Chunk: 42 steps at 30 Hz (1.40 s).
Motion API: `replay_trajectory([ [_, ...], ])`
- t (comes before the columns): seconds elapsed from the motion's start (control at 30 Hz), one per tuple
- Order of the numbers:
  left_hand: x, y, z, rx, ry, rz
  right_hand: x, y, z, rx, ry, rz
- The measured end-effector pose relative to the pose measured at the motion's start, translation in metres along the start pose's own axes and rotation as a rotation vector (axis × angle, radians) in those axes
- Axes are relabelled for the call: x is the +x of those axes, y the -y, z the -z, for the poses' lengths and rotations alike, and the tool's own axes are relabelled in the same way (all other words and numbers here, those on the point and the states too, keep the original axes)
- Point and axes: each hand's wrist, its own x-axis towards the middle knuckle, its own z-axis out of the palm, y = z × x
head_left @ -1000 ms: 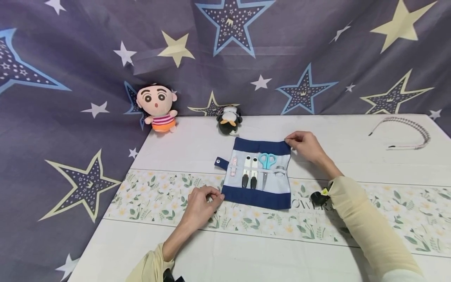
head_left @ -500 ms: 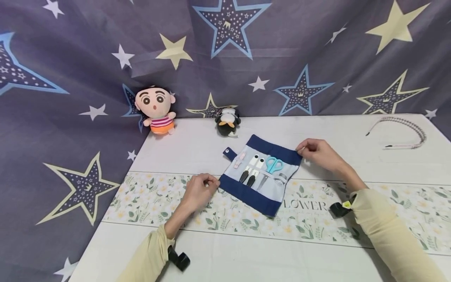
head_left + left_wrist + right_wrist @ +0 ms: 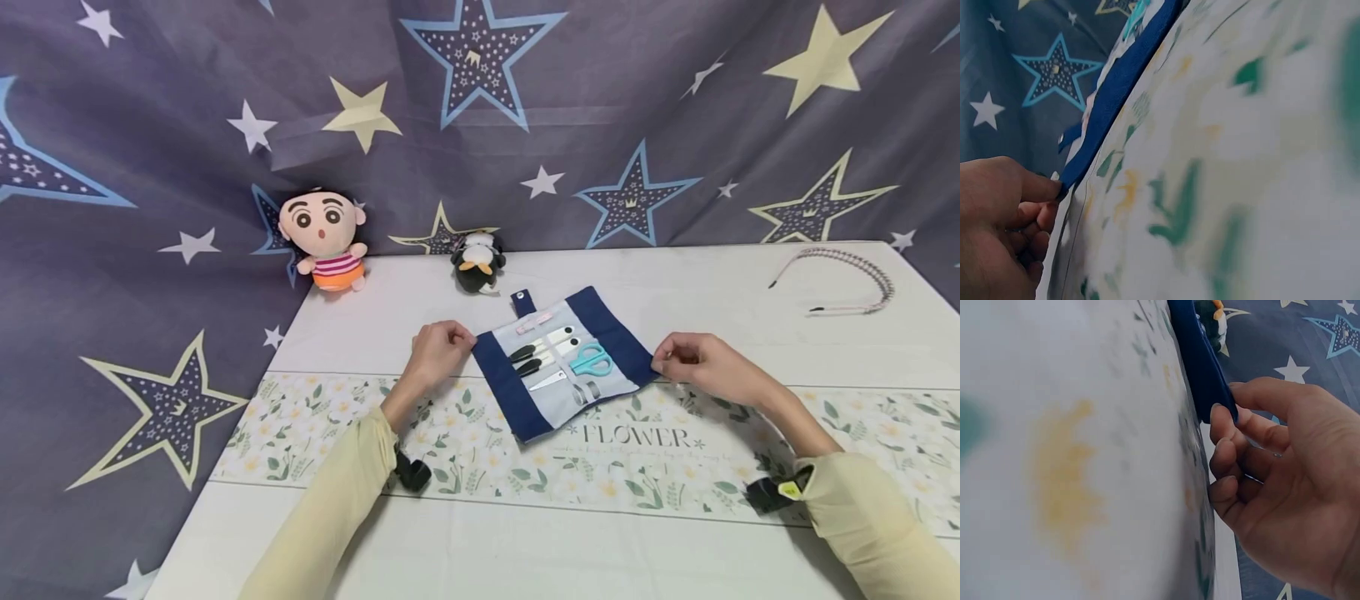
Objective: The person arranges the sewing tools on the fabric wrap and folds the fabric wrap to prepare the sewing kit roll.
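A navy and light-blue cloth tool roll (image 3: 501, 385) lies unfolded and turned at an angle on the table. My left hand (image 3: 437, 357) pinches its left corner between thumb and finger; the left wrist view shows the navy edge (image 3: 1105, 106) in that pinch. The opposite corner on the right is pinched by my right hand (image 3: 701, 365). Under a band across the roll sit turquoise-handled scissors (image 3: 592, 359), two white tools (image 3: 551, 343) with black ends, a small pink item (image 3: 533, 323) and a grey round item (image 3: 587, 392). A snap tab (image 3: 522, 302) sticks out at the back.
A plush doll (image 3: 327, 242) and a penguin plush (image 3: 477, 265) stand at the back of the table. A headband (image 3: 862, 271) lies at the far right. Behind hangs a star-patterned curtain (image 3: 525, 208). Flowers are printed across the cloth (image 3: 337, 442).
The tool roll has turned clockwise in both hands. My left hand has moved up and away, my right hand right and nearer. The view has shifted slightly.
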Motion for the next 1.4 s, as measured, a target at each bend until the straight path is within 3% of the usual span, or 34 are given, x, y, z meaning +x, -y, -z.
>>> replay_trajectory([
  [0.13, 0.021, -0.007, -0.006, 0.035, 0.012, 0.008, -0.01, 0.002, -0.004, -0.014, 0.009, 0.012],
  [0.4, 0.051, -0.012, -0.02, 0.093, -0.019, -0.039, -0.024, 0.013, -0.017, 0.018, 0.079, -0.008],
  [0.6, 0.061, -0.012, -0.029, 0.111, -0.066, -0.073, -0.028, 0.017, -0.025, 0.028, 0.129, 0.016],
  [0.87, 0.065, -0.012, -0.035, 0.075, -0.093, -0.125, -0.032, 0.02, -0.026, -0.021, 0.122, 0.032],
  [1.0, 0.055, -0.016, -0.032, 0.053, -0.076, -0.174, -0.031, 0.022, -0.027, -0.084, 0.112, 0.056],
  [1.17, 0.025, -0.032, -0.022, 0.071, 0.015, -0.339, -0.028, 0.024, -0.03, -0.271, 0.034, 0.128],
  [1.27, 0.001, -0.04, -0.014, 0.101, 0.108, -0.437, -0.028, 0.026, -0.032, -0.37, -0.002, 0.144],
  [1.4, -0.029, -0.045, -0.005, 0.127, 0.282, -0.512, -0.026, 0.029, -0.035, -0.406, 0.002, 0.131],
])
